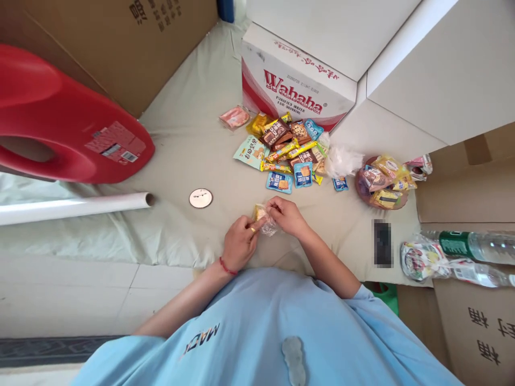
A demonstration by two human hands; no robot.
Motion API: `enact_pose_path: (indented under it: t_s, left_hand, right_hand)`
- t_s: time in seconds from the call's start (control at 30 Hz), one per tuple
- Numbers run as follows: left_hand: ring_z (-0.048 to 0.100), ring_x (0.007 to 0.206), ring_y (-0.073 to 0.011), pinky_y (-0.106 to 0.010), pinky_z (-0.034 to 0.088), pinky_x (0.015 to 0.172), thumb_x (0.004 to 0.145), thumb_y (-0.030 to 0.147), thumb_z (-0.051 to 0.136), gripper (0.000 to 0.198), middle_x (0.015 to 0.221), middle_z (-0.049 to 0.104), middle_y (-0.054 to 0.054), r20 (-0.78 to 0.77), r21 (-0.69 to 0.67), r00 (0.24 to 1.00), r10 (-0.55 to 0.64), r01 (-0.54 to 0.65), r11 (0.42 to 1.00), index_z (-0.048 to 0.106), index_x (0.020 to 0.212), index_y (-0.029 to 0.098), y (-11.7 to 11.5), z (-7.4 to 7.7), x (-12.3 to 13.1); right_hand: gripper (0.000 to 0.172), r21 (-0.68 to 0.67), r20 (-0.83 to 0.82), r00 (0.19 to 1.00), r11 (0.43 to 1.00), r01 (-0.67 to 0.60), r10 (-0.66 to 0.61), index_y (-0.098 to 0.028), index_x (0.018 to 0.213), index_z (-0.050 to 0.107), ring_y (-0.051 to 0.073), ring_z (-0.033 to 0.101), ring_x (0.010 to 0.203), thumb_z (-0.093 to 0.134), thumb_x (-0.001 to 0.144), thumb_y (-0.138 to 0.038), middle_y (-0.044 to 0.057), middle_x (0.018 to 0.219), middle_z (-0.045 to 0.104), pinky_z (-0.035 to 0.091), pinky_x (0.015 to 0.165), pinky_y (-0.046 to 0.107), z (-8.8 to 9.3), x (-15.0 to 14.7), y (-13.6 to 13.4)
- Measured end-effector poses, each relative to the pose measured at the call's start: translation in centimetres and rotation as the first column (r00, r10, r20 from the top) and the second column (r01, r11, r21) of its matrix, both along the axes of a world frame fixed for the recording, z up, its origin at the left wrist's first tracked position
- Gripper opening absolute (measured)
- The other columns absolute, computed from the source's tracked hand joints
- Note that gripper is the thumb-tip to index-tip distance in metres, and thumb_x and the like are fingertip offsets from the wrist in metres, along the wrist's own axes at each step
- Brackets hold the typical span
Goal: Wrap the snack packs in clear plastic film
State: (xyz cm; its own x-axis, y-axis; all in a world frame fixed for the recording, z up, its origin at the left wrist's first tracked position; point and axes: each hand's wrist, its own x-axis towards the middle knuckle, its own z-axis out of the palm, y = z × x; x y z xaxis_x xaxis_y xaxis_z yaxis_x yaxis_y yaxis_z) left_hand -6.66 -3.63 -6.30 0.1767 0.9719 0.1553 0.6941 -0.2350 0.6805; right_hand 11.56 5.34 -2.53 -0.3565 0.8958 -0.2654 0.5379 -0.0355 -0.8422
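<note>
Head view: pinched between fingertips of left hand (240, 244) and right hand (286, 214), both curled tight, small clear snack packet (266, 221). Worth gripping near seam, pulling evenly. Beyond hands, snack pile (287, 150); leftward, round disc (200, 198).

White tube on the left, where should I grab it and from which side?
The white tube lies flat on the cloth, so probably come from above and wrap your fingers across its round body near the open right end, which is nearest the left hand.
</note>
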Motion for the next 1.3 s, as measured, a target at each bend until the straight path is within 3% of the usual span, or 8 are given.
enact_pose_path:
  t_s: [0.2,0.4,0.57,0.67,0.8,1.0,1.13,1.3]
  left_hand:
    - [0.054,0.084,-0.0233,-0.034,0.042,0.071,0.103,0.028,0.044,0.038,0.086,0.061,-0.007,-0.249,-0.021,0.967,-0.059,0.056,0.998,0.071,0.129,0.033,0.7,0.1,1.5]
    - [0.063,0.09,-0.0262,-0.04,0.049,0.081,0.096,0.022,0.049,0.029,0.089,0.072,-0.011,-0.136,-0.1,0.988,-0.079,0.065,0.993,0.077,0.1,0.021,1.9,1.1,1.4]
    - [0.071,0.089,-0.0199,-0.034,0.055,0.089,0.096,0.036,0.051,0.032,0.095,0.077,-0.004,0.329,-0.276,0.891,0.312,-0.225,0.934,0.073,0.114,0.02,1.4,1.0,-1.5]
    - [0.071,0.087,-0.019,-0.033,0.055,0.09,0.092,0.041,0.056,0.032,0.093,0.077,-0.003,0.313,-0.331,0.819,0.481,-0.381,0.863,0.073,0.107,0.02,0.6,1.2,-3.2]
    - [0.07,0.085,-0.0186,-0.034,0.056,0.088,0.09,0.041,0.056,0.029,0.094,0.077,-0.003,0.272,-0.341,0.842,0.466,-0.368,0.865,0.074,0.099,0.02,-0.1,1.6,-3.5]
    - [0.07,0.099,-0.0196,-0.036,0.057,0.093,0.094,0.047,0.057,0.032,0.109,0.072,-0.006,0.38,-0.308,0.846,0.373,-0.264,0.914,0.07,0.11,0.022,0.3,2.7,-1.2]
    - [0.058,0.134,-0.0274,-0.04,0.058,0.099,0.086,0.054,0.07,0.064,0.147,0.055,-0.016,0.564,-0.353,0.785,0.257,-0.053,0.934,0.056,0.14,0.023,1.4,3.3,0.9]
    - [0.069,0.116,-0.0297,-0.046,0.058,0.099,0.081,0.063,0.074,0.072,0.126,0.072,-0.014,0.714,-0.531,0.684,0.152,0.387,0.754,0.062,0.137,0.018,2.9,3.8,3.8]
  right_hand:
    - [0.014,0.064,-0.048,0.988,0.987,0.15,-0.147,-0.021,0.096,0.061,0.016,0.058,0.072,0.051,0.096,-0.031,0.0,0.081,0.063,0.048,0.069,0.026,1.3,0.3,-1.5]
    - [0.026,0.222,0.411,0.909,0.959,-0.179,0.074,-0.017,0.115,0.066,0.022,0.062,0.101,0.045,0.1,-0.013,0.012,0.113,0.064,0.05,0.095,0.033,2.2,-2.3,-2.7]
    - [0.042,0.284,0.588,0.799,0.891,-0.354,0.13,-0.011,0.136,0.058,0.033,0.052,0.119,0.058,0.102,-0.036,0.022,0.131,0.057,0.047,0.102,0.048,1.3,-3.6,-5.3]
    - [0.068,0.32,0.632,0.769,0.87,-0.375,0.099,-0.011,0.149,0.047,0.037,0.048,0.122,0.071,0.094,-0.044,0.025,0.145,0.048,0.046,0.102,0.054,0.6,-3.9,-6.5]
    - [0.048,0.33,0.637,0.768,0.881,-0.34,0.057,-0.017,0.14,0.056,0.036,0.049,0.118,0.068,0.096,-0.032,0.022,0.136,0.056,0.047,0.099,0.053,0.6,-4.1,-5.9]
    - [0.033,0.374,0.301,0.953,0.923,-0.092,-0.027,-0.02,0.122,0.068,0.028,0.056,0.117,0.049,0.096,-0.014,0.015,0.129,0.065,0.048,0.106,0.047,3.1,0.0,-4.1]
    - [0.025,0.004,-0.221,0.963,0.987,0.158,-0.154,-0.022,0.114,0.07,0.021,0.067,0.101,0.057,0.094,-0.029,0.007,0.111,0.074,0.055,0.094,0.038,3.5,4.7,-3.6]
    - [0.035,-0.356,-0.452,0.831,0.92,0.166,-0.325,-0.02,0.105,0.072,0.016,0.068,0.084,0.072,0.085,-0.05,0.002,0.096,0.076,0.056,0.082,0.031,2.1,7.1,-4.9]
